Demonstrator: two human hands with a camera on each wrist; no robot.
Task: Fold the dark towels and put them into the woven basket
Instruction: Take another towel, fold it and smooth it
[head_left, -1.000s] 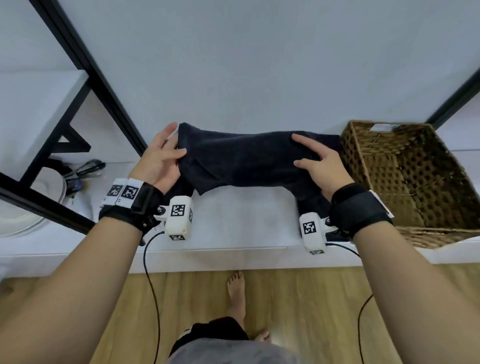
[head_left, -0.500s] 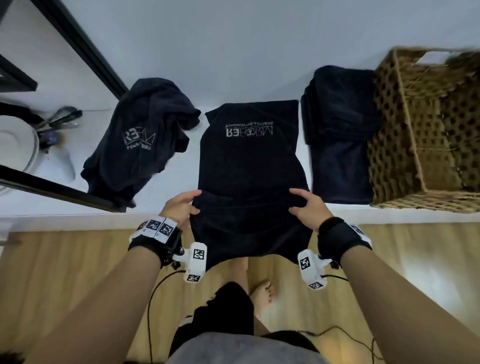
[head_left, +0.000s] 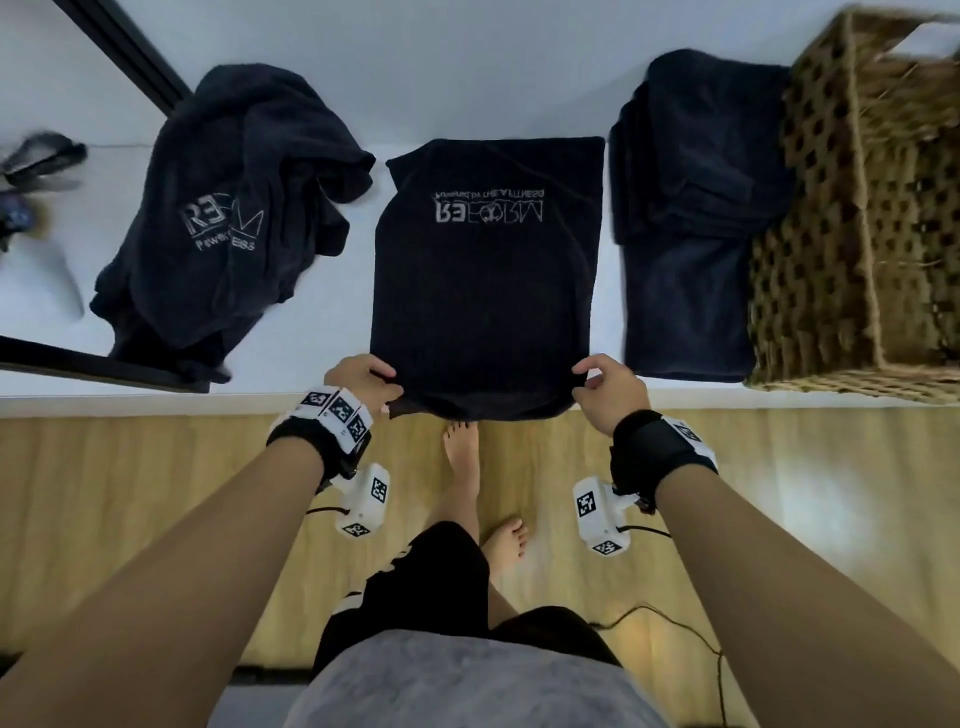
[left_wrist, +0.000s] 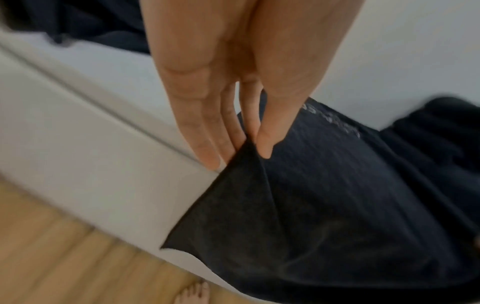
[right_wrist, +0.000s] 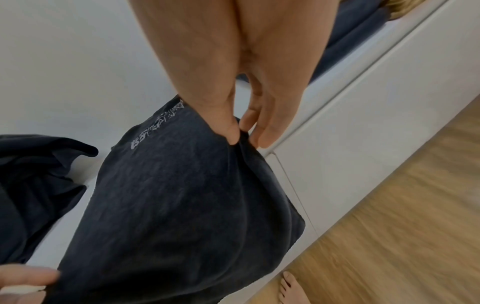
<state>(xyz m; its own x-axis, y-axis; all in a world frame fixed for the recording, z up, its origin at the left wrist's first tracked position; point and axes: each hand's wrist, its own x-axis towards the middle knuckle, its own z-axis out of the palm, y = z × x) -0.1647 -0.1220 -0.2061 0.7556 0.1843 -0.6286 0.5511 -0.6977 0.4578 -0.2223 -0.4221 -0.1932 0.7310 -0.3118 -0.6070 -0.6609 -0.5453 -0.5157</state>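
Observation:
A dark towel with a pale logo lies flat on the white counter, its near end hanging a little over the front edge. My left hand pinches its near left edge between thumb and fingers. My right hand pinches the near right edge. A crumpled dark towel lies to the left. A folded dark towel lies to the right, beside the woven basket. The basket's inside looks empty where it shows.
A black shelf frame crosses the upper left, with another bar along the counter's near left. Dark utensils lie at the far left. Wooden floor and my bare feet are below the counter's edge.
The towel went from bunched up in both hands to spread flat on the counter. My hands slid back along its sides to the near edge, and less cloth hangs over the front.

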